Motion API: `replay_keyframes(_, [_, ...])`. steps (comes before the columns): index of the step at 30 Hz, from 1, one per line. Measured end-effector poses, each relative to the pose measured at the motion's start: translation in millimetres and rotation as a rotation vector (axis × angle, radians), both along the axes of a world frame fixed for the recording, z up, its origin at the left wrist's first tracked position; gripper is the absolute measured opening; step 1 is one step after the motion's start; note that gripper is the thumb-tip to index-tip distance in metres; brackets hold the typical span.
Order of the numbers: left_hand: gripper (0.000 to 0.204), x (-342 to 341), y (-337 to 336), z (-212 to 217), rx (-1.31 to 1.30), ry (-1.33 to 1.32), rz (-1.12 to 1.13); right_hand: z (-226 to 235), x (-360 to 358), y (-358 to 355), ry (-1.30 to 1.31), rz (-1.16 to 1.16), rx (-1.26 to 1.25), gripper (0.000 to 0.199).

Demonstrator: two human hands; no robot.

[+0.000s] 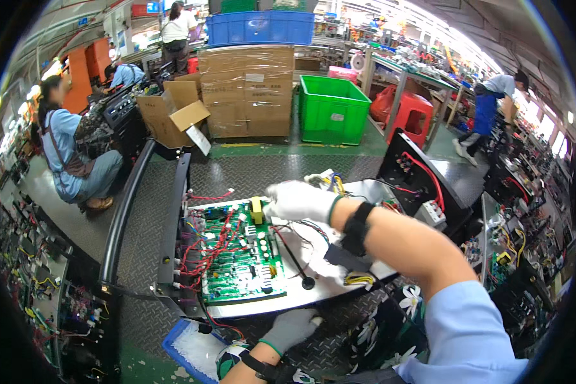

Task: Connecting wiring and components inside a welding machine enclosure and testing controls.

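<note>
A green circuit board with bundled red wires lies on a white metal panel in front of me. My right hand, in a white glove, reaches over its far edge beside a yellow block-shaped part. Its fingers are drawn together; whatever they may hold is hidden. Nearer to me, my left hand in a grey glove is low beside the panel's front edge, fingers curled, with nothing seen in it. A black cable-like piece with a round end lies on the panel.
A black frame with a curved bar stands at the panel's left; a black plate with red wires rises on the right. A blue tray sits near my left forearm. Cartons and a green bin stand beyond. Several people work around.
</note>
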State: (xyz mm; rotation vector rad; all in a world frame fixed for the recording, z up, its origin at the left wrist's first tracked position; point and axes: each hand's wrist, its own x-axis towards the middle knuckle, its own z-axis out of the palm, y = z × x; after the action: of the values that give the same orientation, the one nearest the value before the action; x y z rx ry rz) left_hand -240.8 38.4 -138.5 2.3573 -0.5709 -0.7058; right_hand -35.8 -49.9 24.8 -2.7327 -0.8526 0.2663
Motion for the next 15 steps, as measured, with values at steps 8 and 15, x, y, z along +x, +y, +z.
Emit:
replay_keyframes(8, [0.05, 8.3, 12.4, -10.1, 0.012, 0.1, 0.041, 60.0, -139.3, -145.1, -0.173, 0.366, 0.262, 0.028])
replay_keyframes(15, [0.064, 15.1, -6.9, -21.5, 0.098, 0.07, 0.001, -77.9, -216.8, -179.7, -0.547, -0.001, -0.023, 0.053])
